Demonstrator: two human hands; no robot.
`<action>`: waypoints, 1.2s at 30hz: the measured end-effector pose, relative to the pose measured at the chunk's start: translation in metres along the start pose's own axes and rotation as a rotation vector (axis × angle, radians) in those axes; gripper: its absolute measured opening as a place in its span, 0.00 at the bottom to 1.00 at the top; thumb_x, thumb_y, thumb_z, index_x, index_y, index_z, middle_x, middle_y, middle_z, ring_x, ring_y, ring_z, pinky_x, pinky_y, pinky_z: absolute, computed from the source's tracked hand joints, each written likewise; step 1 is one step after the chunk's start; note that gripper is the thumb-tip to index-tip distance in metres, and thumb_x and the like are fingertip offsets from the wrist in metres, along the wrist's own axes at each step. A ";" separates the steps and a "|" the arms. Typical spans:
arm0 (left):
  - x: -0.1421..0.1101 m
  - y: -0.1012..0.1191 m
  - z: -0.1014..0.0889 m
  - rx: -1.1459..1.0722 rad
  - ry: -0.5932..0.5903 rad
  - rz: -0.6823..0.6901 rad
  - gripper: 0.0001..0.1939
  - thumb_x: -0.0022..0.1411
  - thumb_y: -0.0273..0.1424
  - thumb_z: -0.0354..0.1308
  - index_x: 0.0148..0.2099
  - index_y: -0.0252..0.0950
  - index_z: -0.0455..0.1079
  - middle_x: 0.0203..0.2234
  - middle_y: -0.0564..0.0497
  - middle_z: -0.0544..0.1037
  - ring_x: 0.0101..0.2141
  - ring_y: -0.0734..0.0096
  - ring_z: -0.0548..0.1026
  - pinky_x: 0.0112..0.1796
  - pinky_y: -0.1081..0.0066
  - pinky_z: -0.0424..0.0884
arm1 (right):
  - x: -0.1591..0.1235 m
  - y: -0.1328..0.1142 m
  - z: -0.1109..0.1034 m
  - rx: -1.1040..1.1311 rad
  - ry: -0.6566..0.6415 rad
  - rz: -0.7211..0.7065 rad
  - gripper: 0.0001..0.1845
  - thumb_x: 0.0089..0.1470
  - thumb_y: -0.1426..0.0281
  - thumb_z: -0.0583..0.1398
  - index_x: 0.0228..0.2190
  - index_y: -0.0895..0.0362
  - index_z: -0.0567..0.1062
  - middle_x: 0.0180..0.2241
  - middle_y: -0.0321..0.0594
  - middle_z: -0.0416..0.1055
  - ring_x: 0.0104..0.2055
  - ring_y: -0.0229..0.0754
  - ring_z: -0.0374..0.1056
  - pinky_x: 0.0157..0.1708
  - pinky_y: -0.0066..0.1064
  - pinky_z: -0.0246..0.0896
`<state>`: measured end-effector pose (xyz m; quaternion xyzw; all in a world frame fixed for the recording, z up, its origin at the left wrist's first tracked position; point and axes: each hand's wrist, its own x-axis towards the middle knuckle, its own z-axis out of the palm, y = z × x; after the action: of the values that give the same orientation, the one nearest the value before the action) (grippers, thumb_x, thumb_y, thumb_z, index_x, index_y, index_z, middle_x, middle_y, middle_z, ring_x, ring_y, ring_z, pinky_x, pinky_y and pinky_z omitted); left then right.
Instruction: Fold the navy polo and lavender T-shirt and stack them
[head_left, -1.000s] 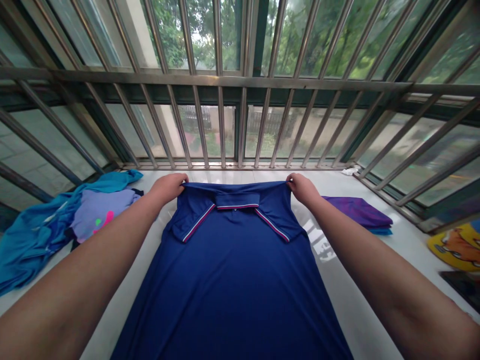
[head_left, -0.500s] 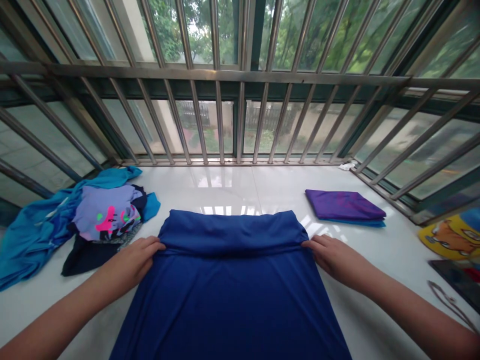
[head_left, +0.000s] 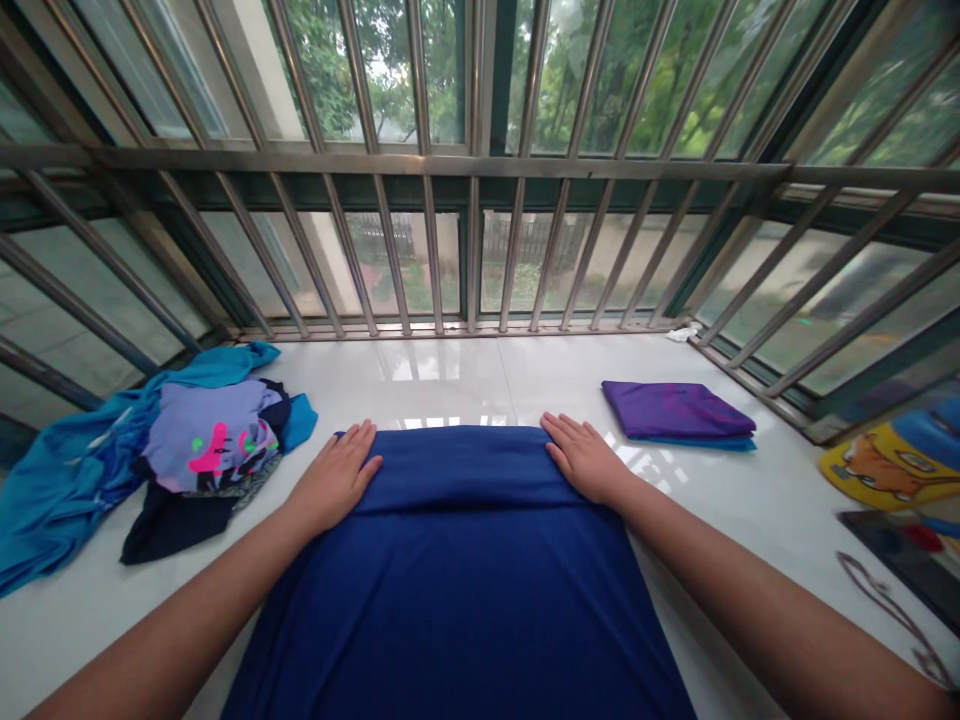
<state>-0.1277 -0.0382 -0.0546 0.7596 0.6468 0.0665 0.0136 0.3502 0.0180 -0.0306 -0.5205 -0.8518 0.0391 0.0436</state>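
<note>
Cloth (head_left: 465, 610), dark blue, lies on white sill (head_left: 450, 380), its near end running out of view. Folded band (head_left: 465, 470) spans the far end; near edge slightly wavy. Left hand (head_left: 334, 482) spread palm-down on the band's left end, right hand (head_left: 589, 462) likewise on its right end; neither pinches. Judgement: band is formed, roughly level, and appears to be under flattening pressure. Purple bundle (head_left: 675, 410) lies beyond right hand; clothes pile (head_left: 214, 435) beyond left, apart from the cloth.
</note>
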 end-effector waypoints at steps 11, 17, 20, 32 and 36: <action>0.065 -0.050 -0.070 -0.162 -0.353 0.247 0.20 0.65 0.52 0.59 0.44 0.42 0.80 0.40 0.46 0.85 0.42 0.56 0.82 0.46 0.64 0.74 | 0.026 0.037 -0.056 0.118 -0.104 -0.118 0.14 0.68 0.60 0.64 0.48 0.55 0.79 0.47 0.47 0.81 0.48 0.50 0.76 0.48 0.35 0.67; 0.112 -0.041 -0.090 -0.025 -0.142 0.174 0.15 0.66 0.42 0.58 0.44 0.40 0.81 0.41 0.44 0.83 0.46 0.55 0.80 0.50 0.63 0.74 | 0.070 0.050 -0.070 0.028 0.062 0.001 0.11 0.69 0.64 0.63 0.48 0.56 0.79 0.46 0.47 0.76 0.46 0.46 0.73 0.48 0.34 0.66; 0.119 -0.026 -0.094 0.016 -0.005 0.046 0.16 0.68 0.36 0.57 0.51 0.36 0.80 0.49 0.39 0.81 0.52 0.51 0.79 0.56 0.59 0.73 | 0.082 0.046 -0.070 -0.042 0.094 0.109 0.13 0.68 0.69 0.62 0.52 0.58 0.78 0.51 0.51 0.75 0.49 0.49 0.72 0.50 0.36 0.66; -0.178 0.049 -0.051 -0.162 0.115 0.081 0.17 0.75 0.45 0.55 0.57 0.51 0.79 0.52 0.45 0.83 0.52 0.54 0.82 0.54 0.58 0.80 | -0.172 -0.042 -0.021 0.050 0.259 -0.087 0.25 0.70 0.58 0.60 0.65 0.47 0.72 0.65 0.50 0.72 0.63 0.60 0.72 0.61 0.55 0.71; -0.290 0.041 -0.007 -0.065 0.084 0.292 0.37 0.60 0.52 0.70 0.70 0.62 0.70 0.62 0.49 0.80 0.53 0.47 0.84 0.47 0.57 0.85 | -0.281 -0.052 0.016 0.026 0.201 -0.113 0.44 0.60 0.50 0.67 0.73 0.41 0.64 0.69 0.47 0.68 0.63 0.68 0.73 0.57 0.60 0.74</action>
<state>-0.1329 -0.3312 -0.0678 0.8413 0.5271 0.1202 0.0012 0.4302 -0.2556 -0.0498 -0.4723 -0.8707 -0.0048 0.1374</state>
